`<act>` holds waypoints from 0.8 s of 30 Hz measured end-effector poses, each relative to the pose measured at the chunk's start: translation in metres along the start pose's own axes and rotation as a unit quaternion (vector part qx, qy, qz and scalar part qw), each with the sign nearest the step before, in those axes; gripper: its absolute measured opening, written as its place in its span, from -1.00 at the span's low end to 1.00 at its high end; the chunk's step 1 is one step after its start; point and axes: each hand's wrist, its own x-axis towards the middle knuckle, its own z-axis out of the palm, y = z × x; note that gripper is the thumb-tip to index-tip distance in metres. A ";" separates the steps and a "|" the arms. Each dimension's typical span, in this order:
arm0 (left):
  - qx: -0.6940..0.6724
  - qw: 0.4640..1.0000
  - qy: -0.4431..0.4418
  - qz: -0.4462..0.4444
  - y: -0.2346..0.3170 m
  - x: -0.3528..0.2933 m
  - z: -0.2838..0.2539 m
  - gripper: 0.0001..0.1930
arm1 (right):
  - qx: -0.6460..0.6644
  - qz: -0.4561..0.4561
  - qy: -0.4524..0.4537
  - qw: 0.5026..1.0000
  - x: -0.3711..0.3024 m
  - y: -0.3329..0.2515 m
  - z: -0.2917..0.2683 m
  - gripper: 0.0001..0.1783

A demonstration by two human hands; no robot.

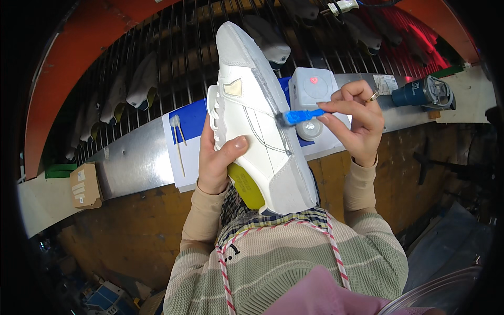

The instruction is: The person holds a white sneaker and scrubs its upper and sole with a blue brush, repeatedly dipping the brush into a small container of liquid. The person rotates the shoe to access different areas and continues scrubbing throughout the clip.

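My left hand grips a white and grey shoe by its lace side, thumb on the upper. The shoe is tilted with its toe up and away, and a yellow-green last shows inside its collar. Thin dark lines run over the side panel. Between the thumb and fingers of my right hand is a small blue-handled brush. Its dark bristle end meets the shoe's side near where the upper joins the sole. That contact spot is partly hidden by the bristles.
Cotton swabs lie on white and blue sheets on a metal ledge. Beyond the brush stand a white box and a clear round jar. A blue tumbler lies at right, a cardboard box at left. More shoes rest on dark rods behind.
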 end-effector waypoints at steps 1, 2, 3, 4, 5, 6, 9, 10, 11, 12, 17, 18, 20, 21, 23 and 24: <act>0.000 1.000 0.003 0.000 0.000 0.000 0.000 -0.16 | 0.026 0.019 -0.007 0.999 -0.004 -0.001 0.000 -0.74; -0.001 1.000 0.008 -0.006 0.000 0.000 0.000 -0.17 | 0.048 0.038 -0.014 0.998 -0.007 -0.002 0.001 -0.76; -0.003 1.000 0.007 0.000 0.001 0.000 0.000 -0.17 | 0.096 0.067 -0.022 0.993 -0.009 -0.003 0.002 -0.74; -0.006 1.000 0.008 0.000 0.001 0.000 0.001 -0.17 | 0.140 0.096 -0.030 0.985 -0.009 -0.005 0.005 -0.72; -0.009 1.000 0.009 0.001 0.001 0.000 0.002 -0.18 | 0.196 0.107 -0.028 0.974 -0.009 -0.008 0.007 -0.71; -0.001 1.000 0.002 0.001 0.001 0.001 0.003 -0.17 | 0.217 0.144 -0.019 0.965 -0.007 -0.011 0.010 -0.69; 0.020 0.999 -0.018 0.018 0.000 0.002 0.009 -0.12 | 0.282 0.207 0.020 0.937 0.005 -0.023 0.029 -0.52; 0.027 0.999 -0.025 0.033 -0.001 0.003 0.012 -0.09 | 0.277 0.215 0.036 0.936 0.011 -0.025 0.034 -0.48; 0.034 0.998 -0.029 0.041 -0.002 0.003 0.014 -0.06 | 0.275 0.218 0.051 0.935 0.018 -0.027 0.039 -0.43; 0.048 0.997 -0.038 0.051 -0.003 0.004 0.017 -0.04 | 0.274 0.222 0.067 0.934 0.024 -0.028 0.043 -0.38; 0.086 0.993 -0.058 0.064 -0.005 0.003 0.019 0.04 | 0.182 0.181 0.074 0.964 0.042 -0.025 0.056 -0.12; 0.081 0.993 -0.053 0.066 -0.006 0.002 0.018 0.05 | 0.149 0.164 0.068 0.973 0.041 -0.024 0.057 -0.08; 0.081 0.994 -0.038 0.064 -0.008 0.002 0.015 0.02 | 0.161 0.183 0.058 0.968 0.032 -0.025 0.053 -0.04; 0.057 0.996 -0.035 0.056 -0.009 0.001 0.013 0.01 | 0.166 0.192 0.052 0.966 0.026 -0.026 0.050 -0.02; 0.027 0.999 -0.017 0.019 -0.010 0.000 0.006 -0.03 | 0.190 0.195 0.023 0.962 0.015 -0.027 0.043 0.00; 0.017 1.000 -0.018 0.020 -0.010 0.000 0.002 -0.05 | 0.202 0.201 0.008 0.958 0.011 -0.026 0.040 0.02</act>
